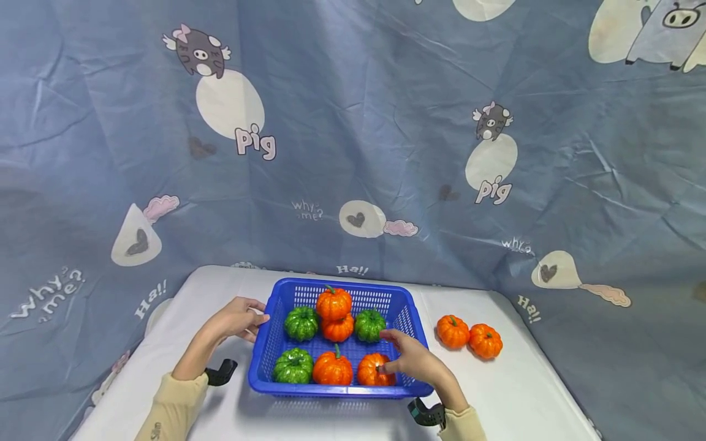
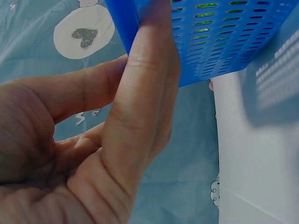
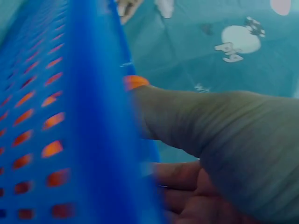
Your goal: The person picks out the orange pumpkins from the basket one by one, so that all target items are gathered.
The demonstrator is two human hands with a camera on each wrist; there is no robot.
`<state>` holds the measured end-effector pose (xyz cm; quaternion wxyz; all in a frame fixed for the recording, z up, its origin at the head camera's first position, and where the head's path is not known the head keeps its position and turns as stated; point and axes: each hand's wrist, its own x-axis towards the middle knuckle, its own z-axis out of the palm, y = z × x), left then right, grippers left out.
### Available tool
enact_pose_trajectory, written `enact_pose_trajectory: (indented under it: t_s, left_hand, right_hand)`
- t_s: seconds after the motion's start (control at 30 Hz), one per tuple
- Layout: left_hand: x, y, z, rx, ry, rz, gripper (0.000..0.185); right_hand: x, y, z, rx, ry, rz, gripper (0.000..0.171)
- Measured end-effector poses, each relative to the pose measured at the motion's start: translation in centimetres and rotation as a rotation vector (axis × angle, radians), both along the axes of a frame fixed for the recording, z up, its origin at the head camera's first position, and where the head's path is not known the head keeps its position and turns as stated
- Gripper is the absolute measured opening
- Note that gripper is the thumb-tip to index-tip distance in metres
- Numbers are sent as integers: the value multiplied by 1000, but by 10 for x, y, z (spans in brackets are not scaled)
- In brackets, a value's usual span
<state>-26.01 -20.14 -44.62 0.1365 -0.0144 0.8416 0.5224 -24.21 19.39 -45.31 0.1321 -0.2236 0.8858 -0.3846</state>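
Note:
A blue plastic basket (image 1: 309, 389) with slotted sides holds green and orange toy pumpkins. My left hand (image 1: 239, 318) grips its left rim, thumb over the top edge and fingers along the outer wall. From the right, my right hand (image 1: 413, 356) reaches over the rim with thumb and fingers spread apart. Its thumb overlaps an orange pumpkin (image 1: 367, 371) at the front right of the basket. Beside that one sits another orange pumpkin (image 1: 332, 369), then a green pumpkin (image 1: 293, 366). Behind, an orange pumpkin (image 1: 333, 303) is stacked on another, between two green ones.
Two orange pumpkins (image 1: 453, 332) lie side by side on the white table (image 1: 529, 392), right of the basket. A blue printed cloth (image 1: 353, 153) hangs behind the table and around its sides.

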Motion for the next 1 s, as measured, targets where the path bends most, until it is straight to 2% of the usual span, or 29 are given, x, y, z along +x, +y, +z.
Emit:
enact_pose_trajectory:
  t_s: [0.3,0.43,0.73,1.0]
  left_hand:
    - [1,-3,1,-14,0,6,41]
    - [1,-2,-1,-5,-8,10,41]
    - [2,-3,-1,16,7,-19,41]
    - [0,-1,-2,15,4,-12,41]
  right_hand:
    - [6,-5,-6,197,19,93,65]
    - [9,-8,-7,267,54,90,60]
    - [8,-9,-12,277,44,56,56]
    - [4,-7,-12,230,98,-21,62]
